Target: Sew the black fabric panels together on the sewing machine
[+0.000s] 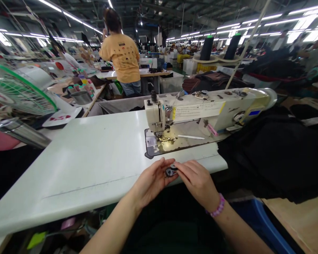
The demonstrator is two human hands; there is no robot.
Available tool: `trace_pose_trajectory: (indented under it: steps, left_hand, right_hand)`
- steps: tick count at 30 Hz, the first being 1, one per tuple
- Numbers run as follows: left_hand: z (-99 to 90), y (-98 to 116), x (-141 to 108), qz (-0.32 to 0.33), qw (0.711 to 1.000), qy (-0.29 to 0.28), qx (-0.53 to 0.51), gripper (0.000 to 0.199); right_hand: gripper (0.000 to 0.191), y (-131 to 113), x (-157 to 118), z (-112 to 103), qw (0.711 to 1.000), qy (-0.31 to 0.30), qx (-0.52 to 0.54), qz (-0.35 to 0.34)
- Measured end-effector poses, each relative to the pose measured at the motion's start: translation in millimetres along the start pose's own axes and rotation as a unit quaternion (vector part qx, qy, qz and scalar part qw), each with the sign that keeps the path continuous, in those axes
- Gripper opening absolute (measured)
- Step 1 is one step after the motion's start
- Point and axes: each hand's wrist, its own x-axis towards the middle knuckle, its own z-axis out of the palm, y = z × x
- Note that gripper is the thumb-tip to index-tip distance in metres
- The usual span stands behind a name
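Note:
Both my hands meet over the front edge of the white sewing table (100, 155). My left hand (154, 178) holds a small metal bobbin case (169, 172) in its fingers. Just above it, my right hand (197, 178) pinches a bobbin (174, 166) wound with dark thread, close to the case; whether the two touch I cannot tell. Behind them stands a sewing machine (190, 107) with its lamp lit over the needle plate. A white pen-like stick (191, 137) lies on the machine bed, and a pink-handled tool (211, 128) rests against the machine.
Black fabric (281, 155) is heaped at the right. A green-rimmed fan (21, 84) and a steel flask (21, 132) stand at the left. Two thread cones (206, 47) rise behind the machine. A person in a yellow shirt (124, 58) stands farther back.

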Motion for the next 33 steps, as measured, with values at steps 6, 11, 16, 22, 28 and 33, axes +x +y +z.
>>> trace_pose_trajectory:
  steps: [6,11,16,22,28,33]
  left_hand:
    - [1.0,-3,-6,0.016,0.999,-0.015,0.031,0.034]
    - [-0.4,-6,-9,0.057,0.995,-0.049,0.066,0.028]
    - [0.0,-8,-10,0.074,0.995,-0.048,0.048,0.035]
    - [-3.2,-9,-2,0.097,0.994,-0.040,-0.026,0.022]
    - [-8.5,-11,4,0.085,0.994,-0.043,-0.047,0.034]
    - [-6.8,-13,3,0.061,0.998,-0.012,0.008,0.039]
  right_hand:
    - [0.030,-3,1,-2,0.995,-0.054,-0.054,-0.064]
    - [0.035,-5,-3,-7,0.993,-0.076,-0.047,-0.072]
    - [0.025,-9,-3,-5,0.999,-0.015,-0.022,-0.021]
    - [0.015,-19,2,-2,0.985,0.052,0.114,0.115]
    - [0.021,-14,5,-3,0.913,0.066,0.263,0.303]
    - [0.021,2,6,-6,0.898,0.104,0.256,0.342]
